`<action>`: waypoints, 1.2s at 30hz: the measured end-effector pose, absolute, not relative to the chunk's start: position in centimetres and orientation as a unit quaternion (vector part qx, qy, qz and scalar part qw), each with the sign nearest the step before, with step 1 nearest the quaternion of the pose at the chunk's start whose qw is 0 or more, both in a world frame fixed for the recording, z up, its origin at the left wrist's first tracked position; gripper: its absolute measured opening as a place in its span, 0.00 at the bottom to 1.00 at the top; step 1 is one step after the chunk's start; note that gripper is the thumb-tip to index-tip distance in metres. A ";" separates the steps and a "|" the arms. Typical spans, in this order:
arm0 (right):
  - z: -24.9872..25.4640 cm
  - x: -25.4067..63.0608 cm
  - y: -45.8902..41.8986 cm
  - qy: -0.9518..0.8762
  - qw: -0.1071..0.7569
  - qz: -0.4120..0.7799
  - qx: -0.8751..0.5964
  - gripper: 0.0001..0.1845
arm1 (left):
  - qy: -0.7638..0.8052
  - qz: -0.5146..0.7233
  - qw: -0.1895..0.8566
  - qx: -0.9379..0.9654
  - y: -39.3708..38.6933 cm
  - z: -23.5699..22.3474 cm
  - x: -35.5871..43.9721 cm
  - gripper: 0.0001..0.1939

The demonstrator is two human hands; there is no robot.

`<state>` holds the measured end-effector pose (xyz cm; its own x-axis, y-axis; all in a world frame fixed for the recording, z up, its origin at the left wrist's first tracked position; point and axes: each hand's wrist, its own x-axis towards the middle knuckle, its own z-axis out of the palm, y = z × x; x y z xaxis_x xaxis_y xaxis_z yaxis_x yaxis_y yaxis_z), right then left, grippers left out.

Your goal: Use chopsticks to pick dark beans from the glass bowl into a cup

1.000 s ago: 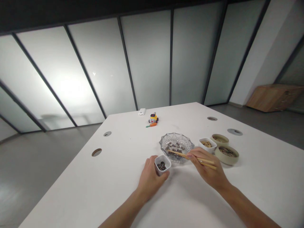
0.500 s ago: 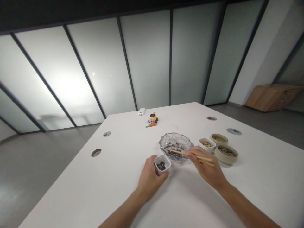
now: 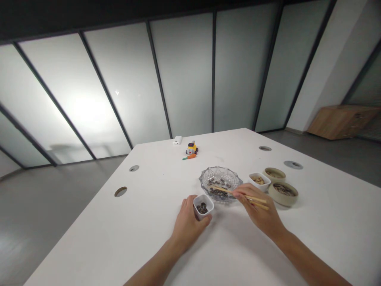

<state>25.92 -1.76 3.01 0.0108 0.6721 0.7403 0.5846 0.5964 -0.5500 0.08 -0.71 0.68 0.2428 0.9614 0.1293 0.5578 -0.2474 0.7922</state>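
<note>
My left hand point(image 3: 192, 222) is wrapped round a small white square cup point(image 3: 210, 203), thumb at the front and fingers at the far left side. Several dark, roundish pieces point(image 3: 202, 207) lie in the cup. A pair of wooden chopsticks point(image 3: 253, 200) is gripped in my right hand point(image 3: 258, 208). Their tips reach into the clear cut-glass bowl point(image 3: 236, 182), just over more of the dark pieces point(image 3: 219, 191). Whether the tips pinch a piece is too small to tell. The glass bowl stands just beyond the cup, to its right.
Right of the glass bowl stand a white square bowl point(image 3: 267, 185) of pale tan pieces and two beige round bowls point(image 3: 279, 198) point(image 3: 282, 173). Farther back lie an orange toy carrot point(image 3: 190, 157), a yellow toy vehicle point(image 3: 192, 148) and a white box-like device point(image 3: 177, 140). Round holes pierce the white table point(image 3: 143, 222).
The chopstick tips have shifted very slightly to the right inside the glass bowl. My left hand and the cup have stayed where they were.
</note>
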 end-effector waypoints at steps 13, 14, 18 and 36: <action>2.6 25.9 -1.6 -0.703 0.547 0.058 -0.451 0.13 | 0.524 0.321 0.317 0.723 -0.8 0.8 0.2 0.19; 2.6 25.9 -1.6 -0.704 0.547 0.059 -0.448 0.12 | 0.523 0.321 0.318 0.722 -0.8 0.9 0.2 0.19; 2.6 26.0 -1.6 -0.710 0.553 0.057 -0.432 0.10 | 0.524 0.320 0.325 0.719 -0.9 1.3 0.3 0.19; 2.6 25.6 -1.6 -0.710 0.558 0.058 -0.425 0.11 | 0.523 0.325 0.324 0.718 -0.9 1.0 0.3 0.20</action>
